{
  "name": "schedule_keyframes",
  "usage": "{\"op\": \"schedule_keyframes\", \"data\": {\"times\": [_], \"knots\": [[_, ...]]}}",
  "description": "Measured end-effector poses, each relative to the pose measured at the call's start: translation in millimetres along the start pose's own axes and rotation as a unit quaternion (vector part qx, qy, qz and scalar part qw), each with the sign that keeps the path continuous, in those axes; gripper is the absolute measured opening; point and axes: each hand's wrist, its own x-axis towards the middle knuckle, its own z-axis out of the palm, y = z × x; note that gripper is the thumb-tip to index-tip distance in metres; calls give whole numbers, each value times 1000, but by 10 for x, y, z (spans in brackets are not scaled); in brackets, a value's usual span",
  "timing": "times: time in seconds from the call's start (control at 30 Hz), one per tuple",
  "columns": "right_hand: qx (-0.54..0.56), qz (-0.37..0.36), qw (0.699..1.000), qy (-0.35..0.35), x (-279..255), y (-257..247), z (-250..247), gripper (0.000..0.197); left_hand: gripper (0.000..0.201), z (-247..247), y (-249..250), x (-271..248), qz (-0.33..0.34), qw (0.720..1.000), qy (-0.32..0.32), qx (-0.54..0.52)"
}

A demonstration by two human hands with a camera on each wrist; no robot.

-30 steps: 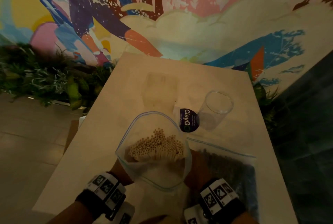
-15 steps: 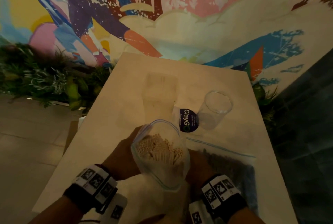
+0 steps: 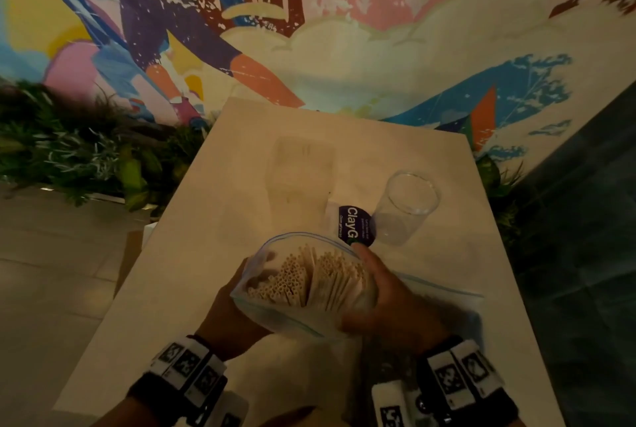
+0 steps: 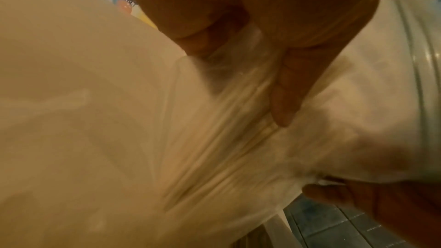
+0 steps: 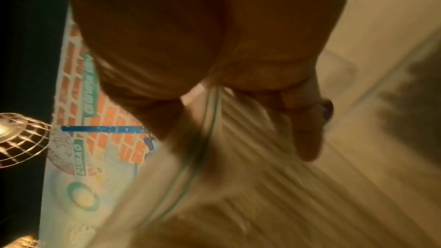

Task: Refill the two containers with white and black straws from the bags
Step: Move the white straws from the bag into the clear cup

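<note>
Both hands close on a clear zip bag (image 3: 275, 315) of white straws (image 3: 303, 280) low in the centre of the head view. The left hand (image 3: 234, 316) cups the bag's left side from outside, fingers curled round the plastic; the left wrist view shows a fingertip pressed into the film over the straws. The right hand (image 3: 389, 299) wraps the bag's right side, its thumb lying up along the rim toward the open mouth, which faces the camera with the straw ends showing. In the blurred right wrist view its fingers (image 5: 307, 139) lie across the straws behind the bag's green-edged seam.

Under and to the right of the right hand, a second clear bag (image 3: 461, 302) lies flat on the table; its dark contents can barely be made out. Just above the hands, centre frame, sits a dark round label (image 3: 356, 225) reading "ClayG". Right of it stands a clear glass container (image 3: 407, 208). A second clear container (image 3: 303, 165), faint and hard to read, stands upper centre on the pale table (image 3: 192, 254). Green plants (image 3: 79, 158) line the left edge of the frame, below a painted mural (image 3: 309, 31) filling the top.
</note>
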Motion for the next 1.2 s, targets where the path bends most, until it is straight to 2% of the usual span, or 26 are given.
{"op": "schedule_keyframes", "data": {"times": [0.07, 0.2, 0.3, 0.37, 0.43, 0.53, 0.57, 0.6, 0.7, 0.73, 0.77, 0.83, 0.9, 0.97, 1.03, 1.07, 1.13, 1.17, 1.2], "knots": [[-6, 15, 1000, 20, 89, 54, 101, 96, 88, 15, -104, 2, -15, 999, -13, 37], [-24, -13, 999, 44, 177, 93, 210, 68, 55, 62, -65, 29, -31, 997, -43, 64], [61, -5, 998, 28, 207, 177, 239, 54, 65, 36, -140, 46, -79, 997, -20, 7], [90, 9, 996, 7, 249, 316, 282, 55, 66, -10, -258, 29, -128, 990, 7, 55], [84, 8, 996, -11, 289, 443, 309, 56, 65, -30, -330, 26, -162, 983, 5, 85], [43, 30, 999, 4, 324, 497, 259, 51, 32, 23, -234, 79, -114, 992, -23, 53], [18, 39, 999, 12, 332, 508, 230, 48, 32, 38, -201, 79, -95, 994, -27, 50], [-18, 55, 998, 18, 333, 512, 200, 48, 32, 47, -185, 73, -83, 995, -26, 43], [-97, 98, 989, 60, 262, 497, 138, 98, 31, 52, -247, 85, -64, 997, -27, 15], [-99, 80, 989, 75, 220, 470, 111, 105, 35, 59, -249, 83, -60, 998, -26, 4], [-96, 48, 990, 89, 170, 413, 91, 104, 39, 67, -252, 92, -59, 998, -21, -10], [-112, -42, 987, 103, 79, 264, 61, 82, 41, 66, -269, 79, -69, 997, -11, -40], [-147, -79, 981, 99, 62, 165, 53, 57, 49, 52, -300, 72, -71, 996, -27, -36], [-179, -105, 973, 102, 71, 121, 82, 39, 84, 46, -293, 76, -48, 997, -56, -13], [-199, -166, 958, 120, 91, 110, 116, 21, 109, 43, -236, 106, 7, 999, -49, 22], [-200, -170, 957, 120, 85, 91, 142, 16, 123, 34, -228, 127, 37, 998, -43, 33], [-182, -152, 963, 127, 75, 78, 187, 11, 146, 5, -219, 152, 68, 997, -36, 12], [-198, -148, 960, 135, 81, 91, 203, 14, 148, -22, -215, 144, 77, 996, -32, 6], [-234, -156, 949, 139, 94, 111, 226, 25, 144, -38, -207, 128, 89, 995, -34, 0]]}}
